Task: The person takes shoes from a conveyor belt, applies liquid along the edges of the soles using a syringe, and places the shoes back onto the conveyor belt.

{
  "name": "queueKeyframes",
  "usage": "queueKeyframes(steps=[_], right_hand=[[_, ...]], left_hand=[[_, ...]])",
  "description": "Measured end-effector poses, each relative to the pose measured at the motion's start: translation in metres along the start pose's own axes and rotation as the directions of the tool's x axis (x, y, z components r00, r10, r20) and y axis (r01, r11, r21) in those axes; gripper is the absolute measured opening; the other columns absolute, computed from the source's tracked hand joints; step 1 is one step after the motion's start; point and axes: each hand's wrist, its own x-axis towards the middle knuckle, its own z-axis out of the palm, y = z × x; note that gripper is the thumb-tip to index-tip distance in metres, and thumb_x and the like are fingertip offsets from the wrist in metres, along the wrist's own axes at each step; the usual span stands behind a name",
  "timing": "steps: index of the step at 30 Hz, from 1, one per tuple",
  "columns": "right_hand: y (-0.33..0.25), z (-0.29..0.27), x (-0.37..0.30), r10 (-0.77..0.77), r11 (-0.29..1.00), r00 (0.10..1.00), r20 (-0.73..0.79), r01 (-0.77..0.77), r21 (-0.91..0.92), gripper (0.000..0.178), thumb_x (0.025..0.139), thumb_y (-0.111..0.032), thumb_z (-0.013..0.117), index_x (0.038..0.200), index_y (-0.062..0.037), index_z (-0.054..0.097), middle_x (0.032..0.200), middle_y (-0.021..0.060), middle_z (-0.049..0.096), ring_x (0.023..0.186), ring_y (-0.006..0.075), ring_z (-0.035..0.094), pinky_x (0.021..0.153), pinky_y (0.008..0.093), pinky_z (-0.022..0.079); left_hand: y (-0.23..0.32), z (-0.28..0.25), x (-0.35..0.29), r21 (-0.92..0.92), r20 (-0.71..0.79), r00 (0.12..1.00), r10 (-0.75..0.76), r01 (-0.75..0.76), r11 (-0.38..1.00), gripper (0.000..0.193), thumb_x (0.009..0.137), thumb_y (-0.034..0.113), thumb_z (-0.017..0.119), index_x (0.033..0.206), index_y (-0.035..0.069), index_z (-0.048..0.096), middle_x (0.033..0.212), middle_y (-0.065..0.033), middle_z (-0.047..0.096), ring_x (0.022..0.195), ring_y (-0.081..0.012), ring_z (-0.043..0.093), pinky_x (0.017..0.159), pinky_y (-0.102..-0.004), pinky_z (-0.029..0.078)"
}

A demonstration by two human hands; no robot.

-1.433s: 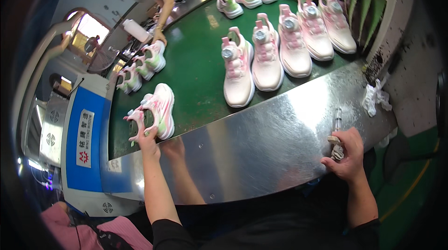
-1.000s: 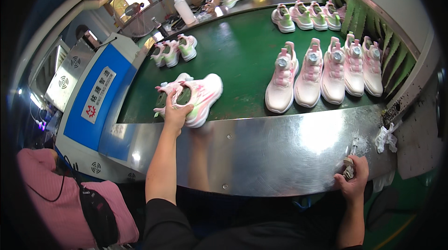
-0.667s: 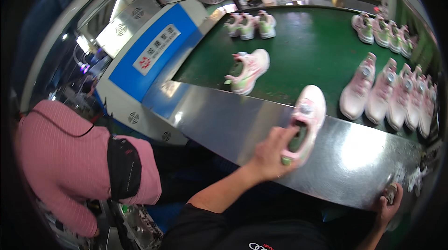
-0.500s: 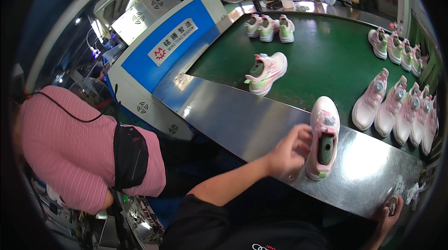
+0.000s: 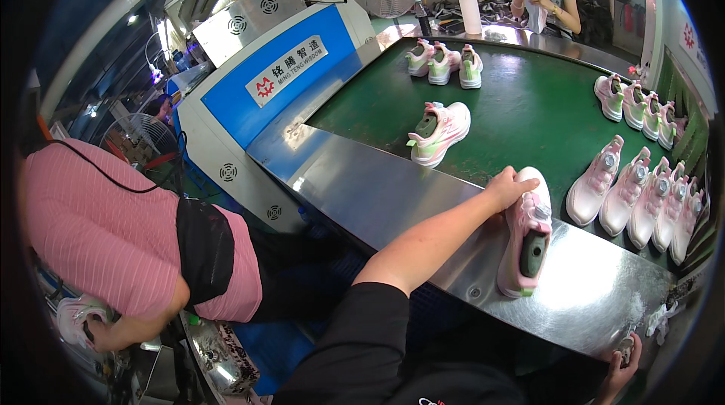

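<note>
A white and pink sneaker [image 5: 513, 263] with a dark green shoe last [image 5: 533, 254] inside rests on the steel edge of the table, toe pointing away from me. My left hand [image 5: 507, 189] is closed on its toe, thumb across the top. At the lower right my right hand [image 5: 624, 373] is closed around a small grey-brown thing [image 5: 624, 350], whose kind I cannot make out. Beyond my left hand, another sneaker [image 5: 444, 133] with a last in it lies on the green belt.
Several sneakers stand in a near row [image 5: 595, 182] and a far row [image 5: 610, 99] at right. More sneakers [image 5: 444, 65] stand at the back. A blue-and-white machine [image 5: 287, 72] borders the belt at left. A co-worker in pink [image 5: 98, 224] is at left; another person [image 5: 555, 1] sits beyond.
My left hand has gone from beside the sneaker to its toe and closed on it. The view has tilted up. The pink-clad co-worker's hand and a shoe now show at lower left.
</note>
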Motion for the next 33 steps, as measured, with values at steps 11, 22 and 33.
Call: queueKeyframes(steps=[11,22,33], right_hand=[[-0.112,0.023,0.011,0.059,0.954,0.996,-0.060,-0.038,0.296,0.090,0.063,-0.069,0.073,0.112,0.0033,0.050,0.091,0.0067,0.053,0.074,0.0127,0.056,0.066,0.0242,0.045],[-0.222,0.074,0.075,-0.338,0.447,0.918,0.209,-0.039,0.894,0.069,0.081,-0.064,0.059,0.108,0.0001,0.055,0.075,0.0153,0.063,0.071,0.0216,0.057,0.067,0.0326,0.041],[-0.256,0.099,0.093,-0.382,0.532,0.862,0.332,-0.089,0.842,0.063,0.086,-0.063,0.052,0.103,-0.0032,0.055,0.075,0.0217,0.065,0.066,0.0254,0.057,0.065,0.0359,0.041]], left_hand=[[0.074,0.032,-0.075,-0.970,0.155,0.891,0.427,0.054,0.238,0.052,0.074,0.009,0.070,0.121,0.004,0.048,0.105,-0.0074,0.059,0.095,-0.0174,0.060,0.088,-0.0324,0.050],[0.045,0.030,-0.092,-0.981,0.067,0.800,0.597,-0.057,0.188,0.069,0.062,0.011,0.077,0.120,0.004,0.041,0.112,-0.0219,0.055,0.103,-0.0311,0.058,0.087,-0.0414,0.050],[0.056,0.023,-0.096,-0.966,-0.007,0.573,0.820,-0.216,0.143,0.062,0.068,0.007,0.078,0.117,0.005,0.041,0.105,-0.0266,0.057,0.101,-0.0379,0.061,0.085,-0.0468,0.054]])
